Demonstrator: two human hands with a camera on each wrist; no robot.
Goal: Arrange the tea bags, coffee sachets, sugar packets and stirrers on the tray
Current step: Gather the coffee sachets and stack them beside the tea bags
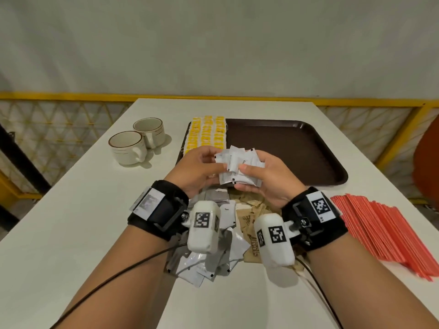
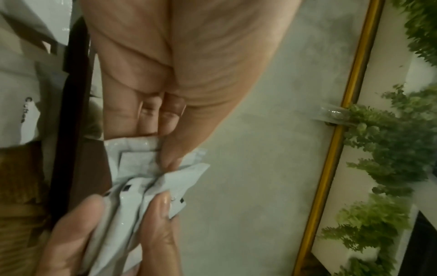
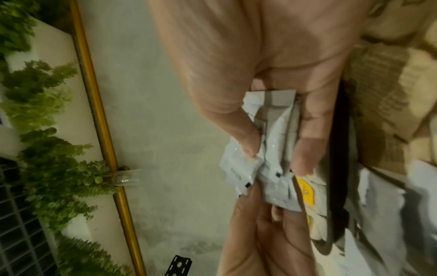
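Observation:
Both hands hold one bunch of white sachets (image 1: 237,166) above the near left corner of the dark brown tray (image 1: 297,150). My left hand (image 1: 202,167) pinches the bunch from the left and my right hand (image 1: 261,176) grips it from the right, thumb on top. The wrist views show the same white sachets (image 2: 141,179) (image 3: 272,158) between thumbs and fingers. Rows of yellow tea bags (image 1: 209,134) fill the tray's left strip. More white sachets (image 1: 209,264) and brown sugar packets (image 1: 249,214) lie heaped on the table under my wrists. Red stirrers (image 1: 384,231) lie at the right.
Two white cups (image 1: 137,141) stand left of the tray on the white table (image 1: 71,222). A yellow railing (image 1: 71,96) runs behind the table's far edge. Most of the tray's right part shows bare brown surface.

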